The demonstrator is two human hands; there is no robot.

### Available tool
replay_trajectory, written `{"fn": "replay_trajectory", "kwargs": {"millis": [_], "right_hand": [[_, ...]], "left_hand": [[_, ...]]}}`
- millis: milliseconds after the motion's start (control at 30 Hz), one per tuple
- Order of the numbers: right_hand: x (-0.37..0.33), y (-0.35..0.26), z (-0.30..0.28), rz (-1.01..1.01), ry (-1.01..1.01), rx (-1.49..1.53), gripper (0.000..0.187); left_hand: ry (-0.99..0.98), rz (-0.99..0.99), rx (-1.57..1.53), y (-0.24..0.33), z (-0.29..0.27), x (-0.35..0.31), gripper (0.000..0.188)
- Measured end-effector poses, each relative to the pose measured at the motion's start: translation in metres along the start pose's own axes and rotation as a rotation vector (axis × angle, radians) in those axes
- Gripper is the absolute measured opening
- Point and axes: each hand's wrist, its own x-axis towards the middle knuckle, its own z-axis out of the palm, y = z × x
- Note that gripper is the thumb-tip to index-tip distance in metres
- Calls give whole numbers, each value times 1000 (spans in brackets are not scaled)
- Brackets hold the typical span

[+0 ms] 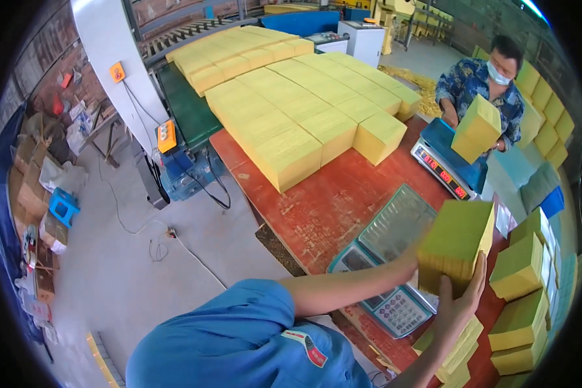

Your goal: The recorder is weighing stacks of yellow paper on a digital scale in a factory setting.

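Between my two hands is a thick block of yellow paper (456,236), above the right side of the near scale. My left hand (412,264) presses on its left side, smeared by motion, with the fingers hidden behind the block. My right hand (462,294) grips the near right side, thumb on the front face and fingers along the edge. Under my left forearm lies the near digital scale (394,223), with a clear ribbed plate and a keypad. Below my right wrist are more yellow paper blocks (462,349).
Rows of yellow blocks (291,110) cover the far part of the red table (310,213). Across from me a person (478,84) holds another block over a second, blue scale (446,155). More blocks (520,271) stand at the right. A motor (187,178) sits left of the table.
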Motion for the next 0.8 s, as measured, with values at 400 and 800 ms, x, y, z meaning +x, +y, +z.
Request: {"fn": "replay_trajectory", "kwargs": {"millis": [400,800], "right_hand": [[4,-12,34,-166,-226,-386,80],[-90,-121,262,-20,-774,731,23]], "left_hand": [[38,-516,285,157,-70,-83,73],[151,393,1384,404,-132,220,53]]}}
